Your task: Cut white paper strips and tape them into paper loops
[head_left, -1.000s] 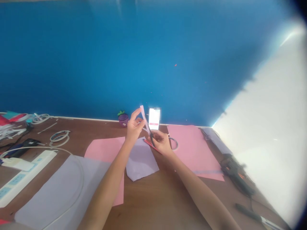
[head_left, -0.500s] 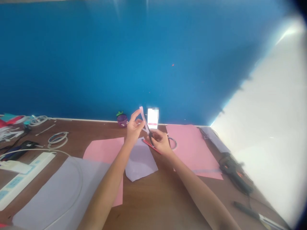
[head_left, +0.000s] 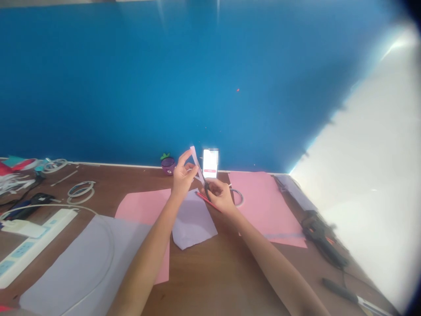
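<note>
Between its thumb and fingers my left hand (head_left: 183,174) pinches a narrow pale purple paper strip (head_left: 196,160), held slanting above the table. My right hand (head_left: 221,195) is closed around dark-handled scissors (head_left: 207,188), whose blades point up along the strip's lower end. Whether the blades are cutting the paper cannot be made out. Below the hands lies a purple paper sheet (head_left: 194,224) with a ragged lower edge. A red pencil-like stick (head_left: 207,199) rests by its top edge, partly under my right hand.
A lit phone (head_left: 210,163) leans upright against the blue wall, near a purple pot (head_left: 168,166). Pink sheets (head_left: 266,202) lie either side. At left are a power strip (head_left: 36,245), cable coils (head_left: 81,192) and a large purple sheet (head_left: 82,263); at right, a glue gun (head_left: 324,241).
The view has shifted very slightly. Both hands keep nearly the same pose, with the strip and the scissors close to where they were.
</note>
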